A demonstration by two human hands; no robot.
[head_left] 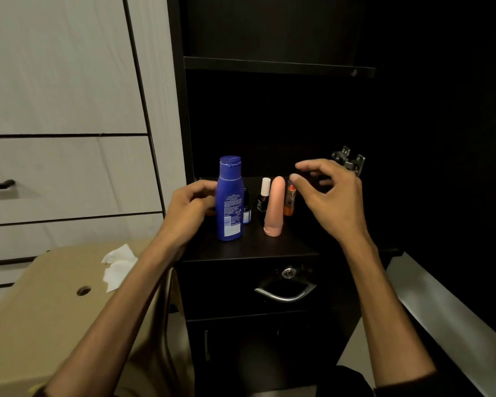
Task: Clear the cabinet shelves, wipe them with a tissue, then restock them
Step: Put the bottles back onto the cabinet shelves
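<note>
On the dark cabinet shelf (pixel 249 247) I see the blue bottle (pixel 229 199) upright, my left hand (pixel 191 207) loosely curled just beside its left side, holding nothing. Right of it stand a peach tube (pixel 275 207) and an orange stick (pixel 290 200); my right hand (pixel 331 196) hovers spread above them, empty.

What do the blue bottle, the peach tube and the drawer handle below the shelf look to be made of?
Blue bottle: probably plastic, semi-gloss; soft highlights, moulded flip cap, printed back label.
Peach tube: likely matte plastic; even, dull surface, standing on its cap.
Drawer handle: looks like polished or chromed metal; bright streaks of reflection on the curved bar. Plated plastic cannot be ruled out.
</note>
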